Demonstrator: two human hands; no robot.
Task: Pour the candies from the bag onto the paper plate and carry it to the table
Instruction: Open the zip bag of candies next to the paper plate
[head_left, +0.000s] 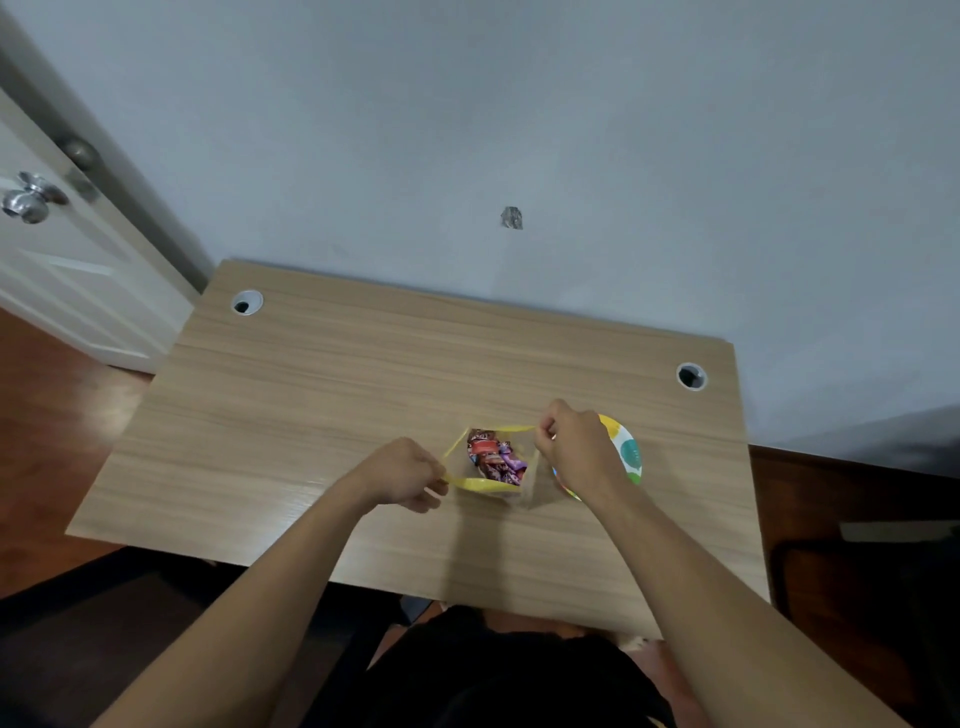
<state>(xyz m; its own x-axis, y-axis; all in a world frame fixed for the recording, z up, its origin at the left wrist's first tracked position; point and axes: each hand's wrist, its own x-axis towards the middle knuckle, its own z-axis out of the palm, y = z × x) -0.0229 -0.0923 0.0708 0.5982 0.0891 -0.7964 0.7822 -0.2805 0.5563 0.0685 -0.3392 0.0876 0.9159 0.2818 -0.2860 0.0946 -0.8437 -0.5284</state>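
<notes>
- The bag (488, 483) sits on the wooden desk (311, 415), a little right of centre and toward the near half, with its yellow-edged mouth pulled wide open and facing up at you.
- Inside it you can see the candies (493, 457), a bunched heap of red, purple and dark wrappers; none of them lie on the desk.
- Your left hand (402, 475) pinches the left end of the yellow rim, fingers closed on it.
- Your right hand (574, 449) pinches the far right corner of the same rim, fingers closed on it, so the two hands hold the mouth stretched between them.
- The paper plate (628, 452) lies flat on the desk just to the right of the bag, white with coloured dots; your right hand and wrist cover most of it, and it seems to touch the bag's clear side, though the hand hides that spot.
- Two round cable holes sit in the desk, one at the far left corner (247, 302) and one at the far right (691, 376).
- Beyond the desk is a pale wall (571, 130); to the far left stands a white door (62, 270) with a metal knob (28, 200).
</notes>
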